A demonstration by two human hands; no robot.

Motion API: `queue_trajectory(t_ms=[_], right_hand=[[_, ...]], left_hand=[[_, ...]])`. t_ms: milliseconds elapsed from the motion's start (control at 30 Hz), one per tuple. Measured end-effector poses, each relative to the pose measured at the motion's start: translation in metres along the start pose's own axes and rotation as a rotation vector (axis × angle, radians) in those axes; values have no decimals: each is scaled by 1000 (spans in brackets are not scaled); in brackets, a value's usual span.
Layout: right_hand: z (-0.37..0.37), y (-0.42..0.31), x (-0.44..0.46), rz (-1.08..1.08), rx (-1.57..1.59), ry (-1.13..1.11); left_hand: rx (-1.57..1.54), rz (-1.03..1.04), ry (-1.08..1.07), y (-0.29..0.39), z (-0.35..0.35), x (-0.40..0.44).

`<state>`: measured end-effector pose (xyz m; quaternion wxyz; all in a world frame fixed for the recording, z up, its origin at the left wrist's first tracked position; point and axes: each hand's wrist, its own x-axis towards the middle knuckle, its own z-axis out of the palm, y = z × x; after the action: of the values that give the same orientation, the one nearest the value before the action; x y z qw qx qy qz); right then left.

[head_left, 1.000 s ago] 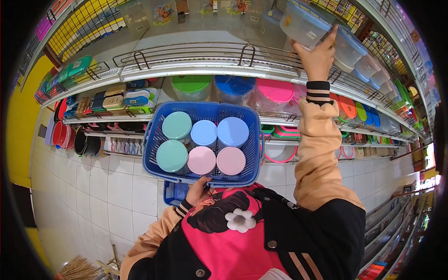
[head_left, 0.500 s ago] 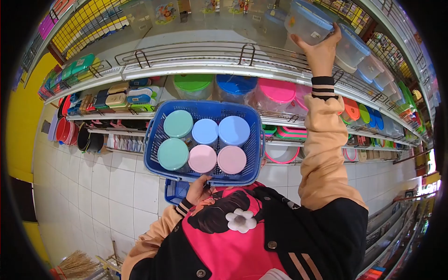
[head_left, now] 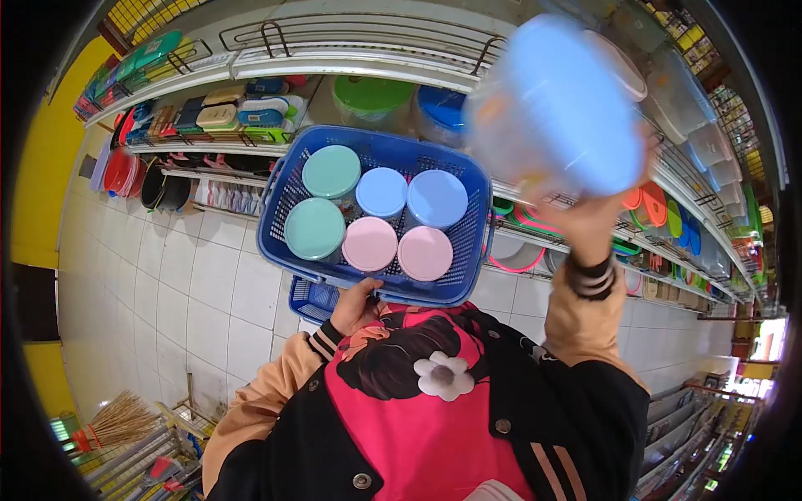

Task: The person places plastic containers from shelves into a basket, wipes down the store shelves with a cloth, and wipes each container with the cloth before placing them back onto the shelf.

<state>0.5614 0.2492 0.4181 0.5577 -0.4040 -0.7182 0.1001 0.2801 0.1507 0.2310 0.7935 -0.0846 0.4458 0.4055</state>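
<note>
My left hand [head_left: 357,305] is closed on the near edge of a blue shopping basket [head_left: 334,271], held in front of my body. Inside it stand lidded round containers: two with mint-green lids [head_left: 314,229], two with blue lids [head_left: 437,199] and two with pink lids [head_left: 370,245]. My right hand [head_left: 585,224] grips a clear plastic food container [head_left: 501,125] with a light blue lid, up and to the right of the basket. This container is tilted and smeared by motion. Part of my right hand is hidden behind it.
Wire-fronted store shelves [head_left: 368,60] run across ahead and curve down the right side. Tubs with green [head_left: 373,93] and blue lids sit on a shelf behind the basket. A second blue basket [head_left: 311,299] is below. A straw broom [head_left: 117,422] stands at lower left.
My right hand has brought the blue-lidded container away from the upper shelf, down and closer to me. The basket sits slightly higher in view, still held by my left hand.
</note>
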Motion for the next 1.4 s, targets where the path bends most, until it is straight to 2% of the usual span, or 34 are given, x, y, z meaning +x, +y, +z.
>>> queue_trajectory(t_ms=[67, 167, 233, 367, 433, 500, 567, 667, 733, 800, 833, 900, 933, 1033, 1100, 1133, 1167, 1233, 1333, 1400], right_hand=[[25, 0, -38, 49, -146, -263], [58, 22, -93, 246, 96, -548], [66, 37, -119, 237, 25, -679], [65, 42, -127, 266, -53, -738], [55, 37, -108, 250, 26, -908], [40, 28, -76, 273, 31, -933], [22, 20, -37, 163, 12, -738], [-15, 2, 39, -7, -355, 11], [-41, 14, 79, -40, -692, 260], [-53, 48, 105, 257, -874, 269], [-50, 51, 109, 257, -872, 270], [-37, 56, 117, 451, -985, 174], [-30, 71, 118, 362, -1024, 243], [-30, 72, 119, 378, -928, 271], [-29, 76, 118, 318, -894, 325], [-31, 80, 116, 178, -813, 399], [-31, 82, 116, 39, -728, 468], [-33, 75, 115, -9, -707, 478], [-38, 61, 114, -327, -708, 575], [-37, 34, 108, -364, -588, 566]], left_hand=[[29, 89, 30, -1, 4, -2], [-5, 41, 18, 0, 3, -2], [20, 40, -10, -2, -1, 0], [62, -27, -69, -1, -16, 10], [99, -51, -126, 0, -20, 13], [-15, -60, -53, 2, -17, 12], [35, -33, -84, 4, -11, 8], [5, -158, -85, 8, -5, 1], [9, -195, -81, 11, -11, 6], [11, -228, -74, 11, -12, 6], [42, -168, -24, 10, -9, 6], [59, -104, 29, 11, -6, 5], [17, -153, -26, 13, -5, 5], [-13, -179, -90, 10, -10, 5], [91, -68, -38, 3, -3, 2], [84, 39, -28, -2, -12, 12], [79, 39, -27, -2, -15, 14], [68, -15, -47, 0, -15, 13], [80, -4, -44, 0, -9, 8], [118, 37, -29, -1, -15, 13]])
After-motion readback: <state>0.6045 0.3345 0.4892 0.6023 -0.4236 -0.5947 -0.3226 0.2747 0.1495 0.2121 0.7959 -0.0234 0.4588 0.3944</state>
